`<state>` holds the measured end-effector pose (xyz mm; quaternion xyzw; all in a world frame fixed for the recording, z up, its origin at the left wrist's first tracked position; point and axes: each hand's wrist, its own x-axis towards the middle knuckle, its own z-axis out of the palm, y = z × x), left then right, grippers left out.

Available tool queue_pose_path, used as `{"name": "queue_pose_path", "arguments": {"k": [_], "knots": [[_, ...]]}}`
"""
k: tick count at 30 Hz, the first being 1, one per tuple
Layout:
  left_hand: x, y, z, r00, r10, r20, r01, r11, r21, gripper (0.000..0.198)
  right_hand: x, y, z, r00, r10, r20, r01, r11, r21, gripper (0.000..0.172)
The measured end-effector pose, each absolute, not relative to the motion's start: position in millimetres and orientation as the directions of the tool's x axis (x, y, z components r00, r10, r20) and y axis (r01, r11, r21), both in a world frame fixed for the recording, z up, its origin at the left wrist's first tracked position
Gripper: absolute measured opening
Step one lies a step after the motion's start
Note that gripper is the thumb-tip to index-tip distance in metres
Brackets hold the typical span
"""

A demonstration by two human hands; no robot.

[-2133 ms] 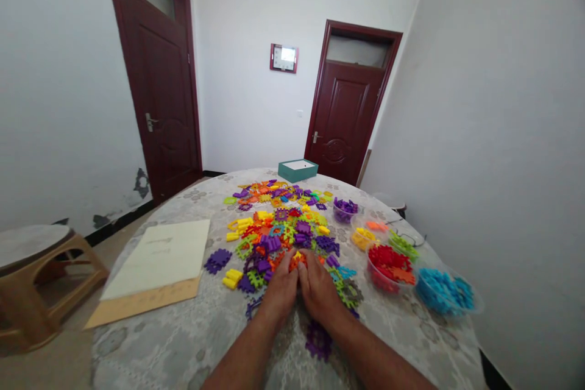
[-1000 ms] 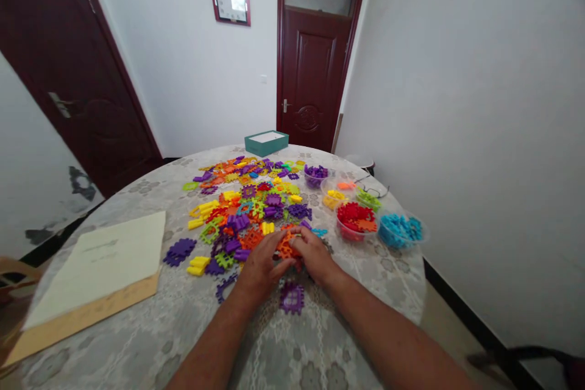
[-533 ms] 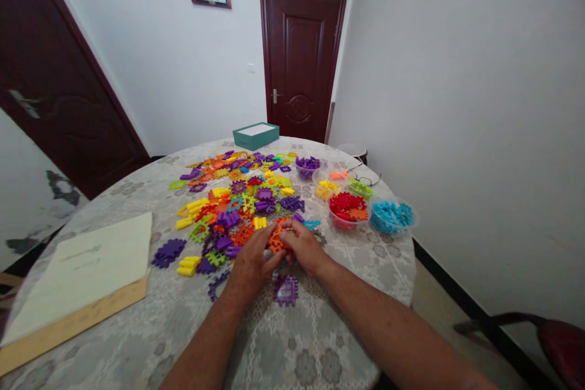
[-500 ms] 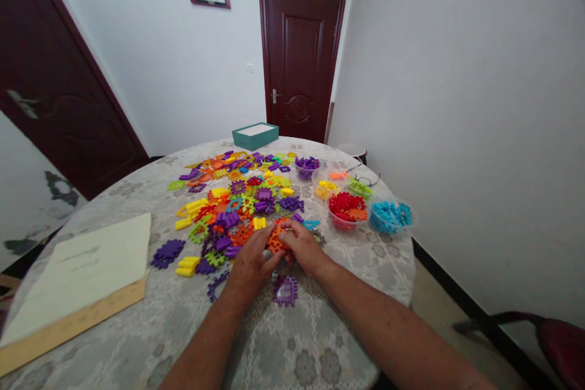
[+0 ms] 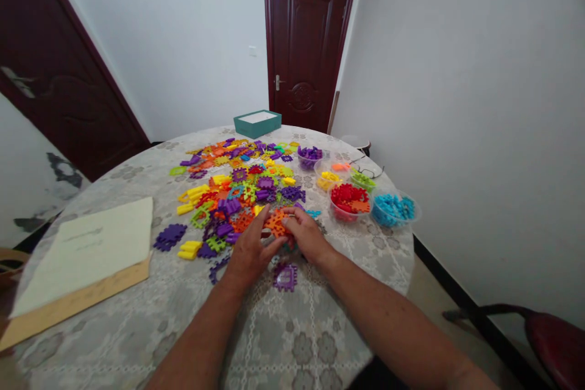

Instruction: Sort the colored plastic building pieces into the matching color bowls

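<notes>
Between my two hands is an orange notched building piece [image 5: 276,223], gripped at its edges above the near side of the pile. My left hand [image 5: 250,246] is closed on its left side, thumb below. From the right, my right hand [image 5: 307,234] pinches the same piece, with the fingertips partly hidden. A purple square piece [image 5: 285,277] lies on the cloth just below my hands. Left of my left wrist is a dark purple ring-like piece [image 5: 218,269], partly covered. The heap of mixed plastic pieces [image 5: 228,207] spreads beyond my hands.
On the right stand clear bowls of sorted pieces: red [image 5: 349,200], blue [image 5: 393,209], yellow [image 5: 328,180], green [image 5: 362,180] and purple [image 5: 309,157]. Eyeglasses [image 5: 368,172] lie behind them. A green box [image 5: 257,124] is at the far edge, papers [image 5: 86,250] at the left.
The view has tipped downward, so the table things sit higher in the picture. Both hands still hold the orange piece, which now shows more of its flat face.
</notes>
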<state>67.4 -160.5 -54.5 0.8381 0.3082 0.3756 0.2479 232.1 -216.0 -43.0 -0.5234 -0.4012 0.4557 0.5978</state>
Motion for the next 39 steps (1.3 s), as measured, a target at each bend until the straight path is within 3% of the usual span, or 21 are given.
{"name": "queue_pose_path", "arguments": {"k": [3, 6, 9, 12, 18, 21, 24, 31, 39], "knots": [[67, -160, -52, 0.512, 0.728, 0.457, 0.325, -0.656, 0.681, 0.071, 239, -217, -40, 0.295, 0.955, 0.006, -0.127, 0.045, -0.991, 0.041], [66, -157, -50, 0.474, 0.75, 0.461, 0.352, -0.642, 0.682, 0.051, 246, -217, -37, 0.332, 0.943, 0.019, -0.108, 0.058, -0.992, 0.042], [65, -155, -48, 0.461, 0.747, 0.478, 0.389, -0.655, 0.648, 0.035, 251, -221, -27, 0.348, 0.937, 0.039, -0.075, 0.069, -0.995, 0.043], [65, -153, -49, 0.474, 0.723, 0.502, 0.43, -0.688, 0.585, 0.03, 256, -231, -7, 0.308, 0.948, 0.078, 0.015, 0.077, -0.997, 0.044], [66, -154, -52, 0.541, 0.641, 0.544, 0.441, -0.767, 0.466, 0.026, 314, -239, 52, 0.297, 0.918, 0.261, 0.431, 0.115, -0.895, 0.049], [67, -155, -53, 0.566, 0.587, 0.578, 0.432, -0.809, 0.398, 0.025, 372, -217, 75, 0.399, 0.828, 0.393, 0.657, 0.041, -0.753, 0.044], [66, -155, -54, 0.577, 0.558, 0.596, 0.435, -0.828, 0.354, 0.024, 430, -184, 86, 0.491, 0.72, 0.491, 0.781, -0.114, -0.614, 0.044], [62, -151, -56, 0.579, 0.526, 0.623, 0.456, -0.843, 0.287, 0.021, 509, -125, 81, 0.563, 0.763, 0.318, 0.823, -0.483, -0.299, 0.038], [59, -147, -62, 0.585, 0.51, 0.63, 0.44, -0.853, 0.282, 0.02, 526, -107, 62, 0.559, 0.793, 0.242, 0.826, -0.507, -0.246, 0.046]]}}
